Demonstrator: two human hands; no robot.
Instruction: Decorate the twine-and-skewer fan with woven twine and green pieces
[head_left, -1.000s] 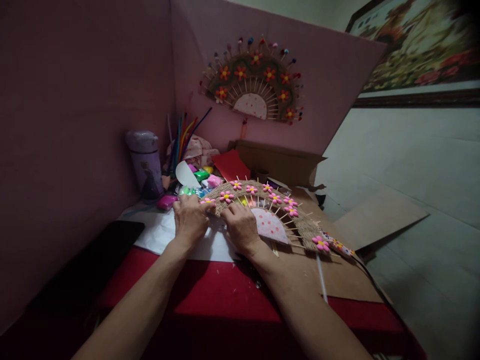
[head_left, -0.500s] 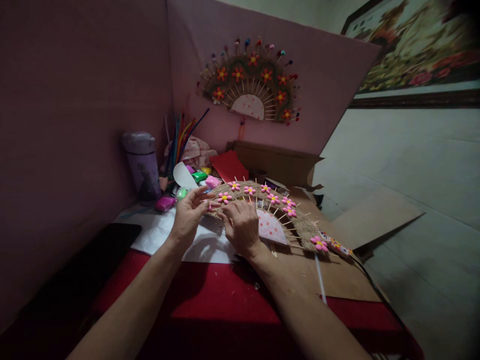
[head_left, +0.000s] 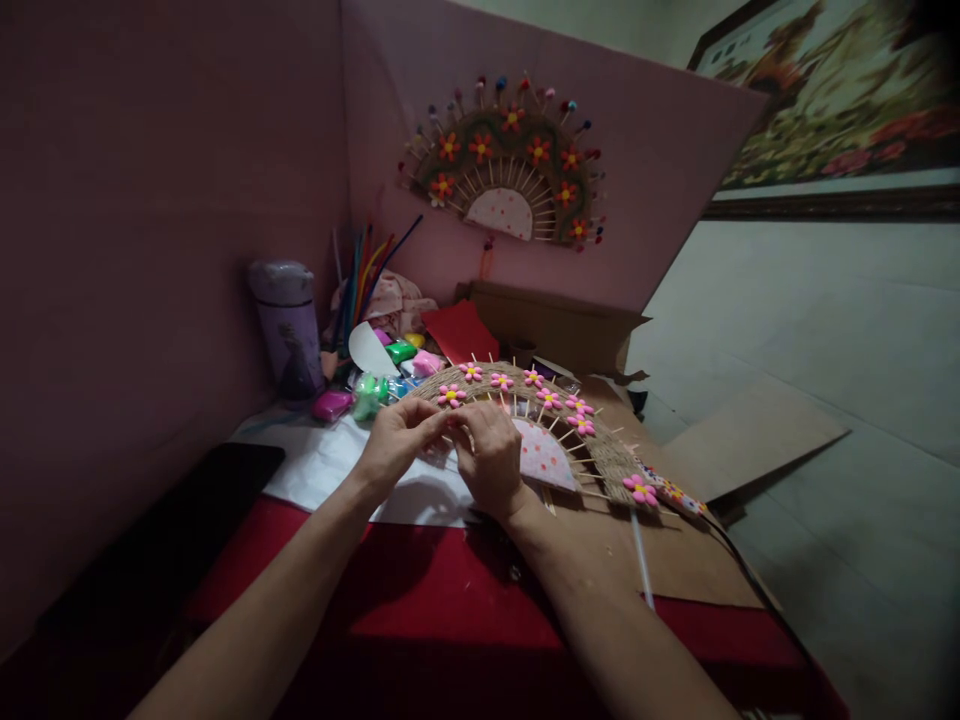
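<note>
My left hand (head_left: 397, 445) and my right hand (head_left: 491, 455) meet at the fingertips, both pinched closed. Whatever is between them is hidden or too small to make out. Just behind them lies a half-round fan (head_left: 606, 468) of twine-wrapped board with thin sticks poking out. Pink flowers with yellow centres (head_left: 451, 396) sit along its band, and a white half-disc with reddish dots (head_left: 544, 455) forms its inner part. My right hand covers some of the fan's left side. White paper (head_left: 330, 465) lies under and left of my hands.
A purple tumbler (head_left: 285, 335), coloured pipe cleaners (head_left: 367, 270) and bright clay packets (head_left: 332, 405) stand at the back left. A finished-looking fan (head_left: 499, 205) hangs on the pink panel. Flat cardboard (head_left: 675, 560) and a cable (head_left: 750, 575) lie right; a dark flat object (head_left: 232, 470) lies left.
My left hand has moved right and its fingers have closed against those of my right hand. The small pink piece seen at my left fingertips is now hidden. The view has shifted slightly.
</note>
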